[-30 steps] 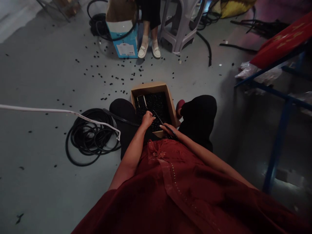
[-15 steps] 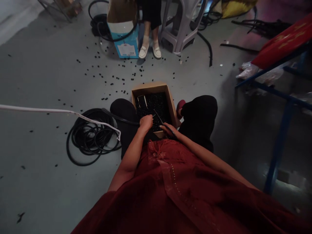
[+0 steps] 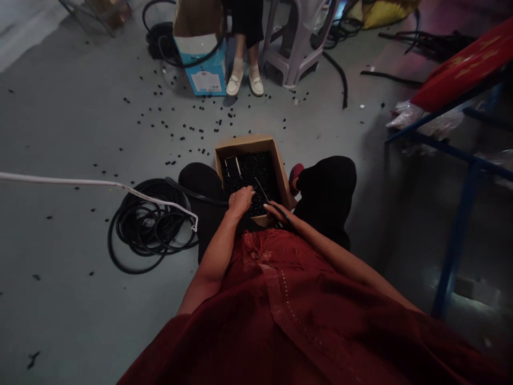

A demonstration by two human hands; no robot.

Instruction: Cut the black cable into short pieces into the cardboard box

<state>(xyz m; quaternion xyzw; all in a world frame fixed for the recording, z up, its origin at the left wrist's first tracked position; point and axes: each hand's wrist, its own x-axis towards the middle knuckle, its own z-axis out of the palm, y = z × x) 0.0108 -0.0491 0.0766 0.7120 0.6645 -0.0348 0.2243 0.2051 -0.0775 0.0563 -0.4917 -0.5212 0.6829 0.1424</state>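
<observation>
My left hand (image 3: 240, 200) is closed around a black rubber strip (image 3: 206, 199), which runs back over my left thigh to a loose coil (image 3: 132, 214) on the floor. In my right hand (image 3: 277, 210) is a pair of scissors (image 3: 263, 191), its blades parted and pointing up and left beside my left fingertips. Both hands are over the near side of a cardboard box (image 3: 246, 140) between my legs. Inside lie many small black pieces (image 3: 260, 163) and a flat object with a shiny gold edge (image 3: 232, 167), perhaps a phone. The strip's end is too small to make out.
Small black bits are scattered over the floor ahead. A white cord (image 3: 96, 182) crosses from the left above the coil. A seated person's white shoes (image 3: 256, 85), a blue carton (image 3: 208, 80) and a grey plastic stool (image 3: 294, 53) are ahead. A blue metal frame (image 3: 457, 240) stands right.
My left hand has lifted slightly and its fingers have shifted near the scissor blades. My right thumb has moved a little. The whole view has shifted slightly.
</observation>
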